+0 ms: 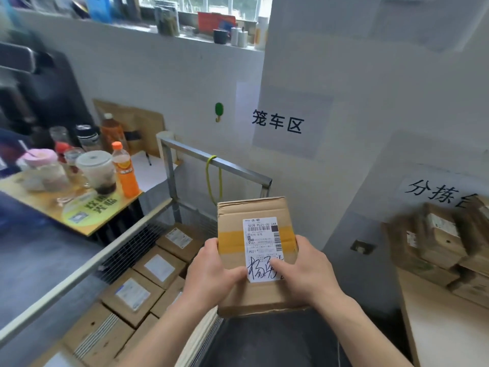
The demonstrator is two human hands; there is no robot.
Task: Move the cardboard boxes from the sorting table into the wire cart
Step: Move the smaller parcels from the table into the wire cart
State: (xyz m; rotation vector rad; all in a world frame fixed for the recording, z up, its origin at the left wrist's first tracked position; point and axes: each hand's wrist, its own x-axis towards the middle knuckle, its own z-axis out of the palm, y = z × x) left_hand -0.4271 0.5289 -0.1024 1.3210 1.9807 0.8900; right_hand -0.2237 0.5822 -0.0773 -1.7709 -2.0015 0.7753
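Where the box (258, 295) is: held in the air, label (260, 234) up, in front of the cart (238, 170) at its right corner; whether it is over the cart or just beside it, I cannot tell.
Left hand (211, 268): grips the box's left edge, fingers wrapped round the side, thumb on top at the label's edge.
Right hand (304, 266): grips the right edge, thumb lying across the label's handwriting.
Cart: metal rails, wire mesh sides, a yellow-green cord (211, 178) looped on the far rail; boxes (158, 268) lie flat in rows inside.
Table (436, 327): at right, white top, with a pile (436, 239) of boxes on it.
Wall (185, 88): white, with one paper sign (276, 124) above the cart and a second sign (436, 193) above the table.
Side table (53, 207): at left, yellow top, crowded with bottles and cups.
Hard to see: the pile is blurred; the second sign is cut off by the pile; the fingertips under the box are hidden.
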